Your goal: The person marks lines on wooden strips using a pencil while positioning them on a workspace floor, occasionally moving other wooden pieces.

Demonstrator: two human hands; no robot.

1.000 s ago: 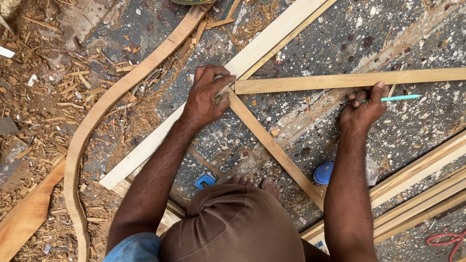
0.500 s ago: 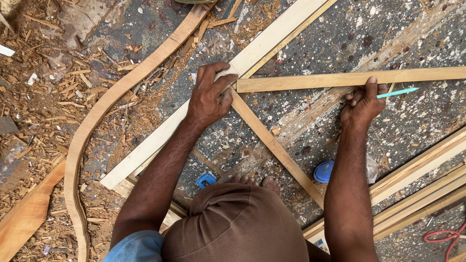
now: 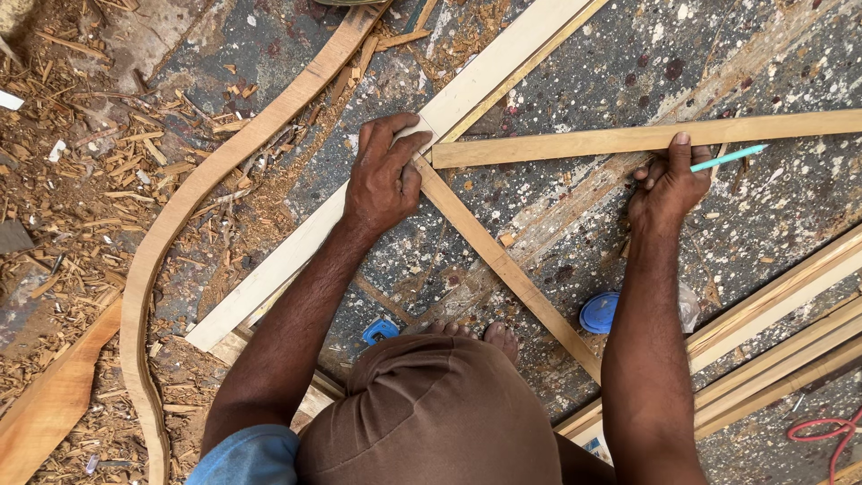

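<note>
The left hand (image 3: 384, 176) presses flat, fingers spread, on the spot where three pale wooden strips come together: a wide plank (image 3: 359, 202) running from near left to far right, a thin horizontal batten (image 3: 628, 137) reaching out to the right, and a diagonal batten (image 3: 503, 265) sloping toward the near right. The right hand (image 3: 669, 184) rests on the near edge of the horizontal batten, thumb up on its face, with a turquoise pencil (image 3: 729, 157) gripped between its fingers and pointing right. All of this lies on a paint-spattered floor (image 3: 781, 72) that looks uneven. The likeliest trouble, I judge, is slip at the joint: the strips seem only laid against each other, so if the left palm eases off or the right hand pushes along the batten, its end may slide off the corner and the angle be lost. The pencil, held while that hand also steadies wood, could twist or drop. A bare foot (image 3: 489, 334) sits just beside the diagonal batten and could nudge it. Shavings (image 3: 99, 171) on the left and a curved strip (image 3: 193, 202) lie clear of the joint; a blue lid (image 3: 600, 312) sits near the diagonal.
</note>
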